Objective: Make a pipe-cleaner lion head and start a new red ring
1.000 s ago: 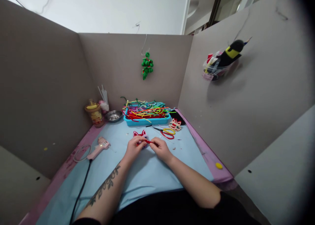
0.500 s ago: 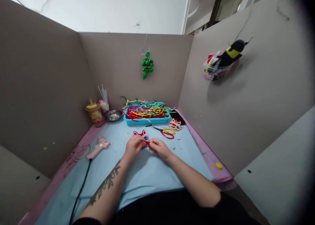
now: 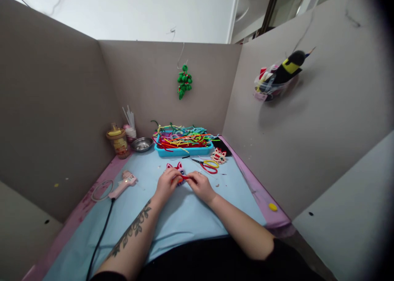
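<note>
The blue-covered surface (image 3: 215, 207) is topped by a tray (image 3: 184, 151) of colourful stems, set beyond both hands. The left hand (image 3: 168, 183) and right hand (image 3: 200, 186) are held near each other, fingers curled. The figure (image 3: 176, 167), on the surface, is partly covered by the left hand; pointed, pink-and-red ears are shown. Between the hands, a short red strip (image 3: 184, 177) is pinched by both.

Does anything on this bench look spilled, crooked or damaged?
No damage stands out. Slightly untidy: small scraps lie loose near the scissors, and the blue cover is wrinkled near the person instead of flat.
</note>
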`<state>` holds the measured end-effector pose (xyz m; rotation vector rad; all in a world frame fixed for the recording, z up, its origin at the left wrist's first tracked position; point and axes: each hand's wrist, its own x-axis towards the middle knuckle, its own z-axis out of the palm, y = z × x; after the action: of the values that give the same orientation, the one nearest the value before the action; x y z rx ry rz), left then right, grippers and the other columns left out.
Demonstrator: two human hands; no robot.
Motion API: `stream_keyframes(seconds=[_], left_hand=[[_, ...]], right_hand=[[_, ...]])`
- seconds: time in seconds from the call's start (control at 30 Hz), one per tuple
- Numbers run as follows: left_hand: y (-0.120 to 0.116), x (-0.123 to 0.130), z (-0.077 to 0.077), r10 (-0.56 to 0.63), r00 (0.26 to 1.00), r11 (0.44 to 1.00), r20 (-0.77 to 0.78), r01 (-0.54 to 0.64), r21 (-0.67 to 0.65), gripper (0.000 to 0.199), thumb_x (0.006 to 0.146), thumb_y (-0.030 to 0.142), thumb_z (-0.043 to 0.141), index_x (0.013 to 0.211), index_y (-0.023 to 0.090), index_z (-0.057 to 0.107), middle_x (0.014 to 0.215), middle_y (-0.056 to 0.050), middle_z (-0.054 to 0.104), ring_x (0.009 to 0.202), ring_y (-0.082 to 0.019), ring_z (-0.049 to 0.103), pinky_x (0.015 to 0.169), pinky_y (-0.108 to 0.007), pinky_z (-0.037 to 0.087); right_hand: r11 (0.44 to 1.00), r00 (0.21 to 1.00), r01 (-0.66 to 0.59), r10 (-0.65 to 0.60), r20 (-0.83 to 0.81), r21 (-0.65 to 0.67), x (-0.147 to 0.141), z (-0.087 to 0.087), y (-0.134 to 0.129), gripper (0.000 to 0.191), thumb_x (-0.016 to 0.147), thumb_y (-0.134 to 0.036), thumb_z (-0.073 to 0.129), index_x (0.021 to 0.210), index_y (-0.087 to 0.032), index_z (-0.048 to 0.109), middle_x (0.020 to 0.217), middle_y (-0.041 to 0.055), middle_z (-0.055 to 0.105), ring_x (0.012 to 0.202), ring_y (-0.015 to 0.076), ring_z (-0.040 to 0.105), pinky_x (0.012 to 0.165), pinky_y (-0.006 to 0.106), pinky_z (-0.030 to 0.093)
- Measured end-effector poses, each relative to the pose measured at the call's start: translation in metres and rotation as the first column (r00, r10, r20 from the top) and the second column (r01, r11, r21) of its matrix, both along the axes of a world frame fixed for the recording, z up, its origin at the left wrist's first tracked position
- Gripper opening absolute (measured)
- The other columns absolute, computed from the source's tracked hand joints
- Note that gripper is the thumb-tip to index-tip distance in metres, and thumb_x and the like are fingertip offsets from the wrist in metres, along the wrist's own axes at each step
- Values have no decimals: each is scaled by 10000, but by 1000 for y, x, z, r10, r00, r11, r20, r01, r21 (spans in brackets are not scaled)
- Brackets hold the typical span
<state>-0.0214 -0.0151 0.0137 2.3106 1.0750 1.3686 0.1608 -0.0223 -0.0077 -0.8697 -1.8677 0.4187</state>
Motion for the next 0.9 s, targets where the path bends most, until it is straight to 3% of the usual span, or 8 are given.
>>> stream_keyframes(seconds=[0.17,0.3,0.43,0.67,0.9], left_hand=[[0,-3,2,10,997,997,-82,-3,78,167,865,252,517,822,210,673,848,-73,670,837,-193,598,784,-331,466],[2,-6,2,-5,999,997,-43,8,80,151,851,253,551,851,214,696,866,-76,678,843,-192,609,785,-326,480],[4,-6,-1,7,1000,999,22,-8,52,162,836,254,578,937,218,699,898,-76,671,854,-187,616,782,-314,494],[5,-6,-6,-18,999,994,-32,21,107,147,859,214,539,892,199,681,876,-72,665,852,-178,606,781,-316,491],[3,-5,-3,-18,999,993,-48,24,117,128,861,191,529,851,191,657,856,-70,663,844,-179,607,772,-319,493]], right_hand=[[996,1000,-11,10,-14,-92,0,0,0,128,840,-249,548,862,-203,665,774,48,671,714,176,607,692,294,468],[988,996,4,-17,-83,-157,-1,-1,2,126,832,-267,557,839,-197,662,752,37,666,697,169,602,673,284,468],[988,990,46,-64,-126,-145,-1,-1,3,128,831,-275,560,840,-191,657,767,43,662,691,166,595,669,285,471],[996,996,36,-42,-76,-80,-1,-4,3,132,842,-252,542,860,-193,659,783,49,669,730,172,606,697,287,473],[990,994,18,-34,-107,-142,-2,-4,2,123,830,-242,555,851,-180,660,748,39,658,693,161,597,657,268,468]])
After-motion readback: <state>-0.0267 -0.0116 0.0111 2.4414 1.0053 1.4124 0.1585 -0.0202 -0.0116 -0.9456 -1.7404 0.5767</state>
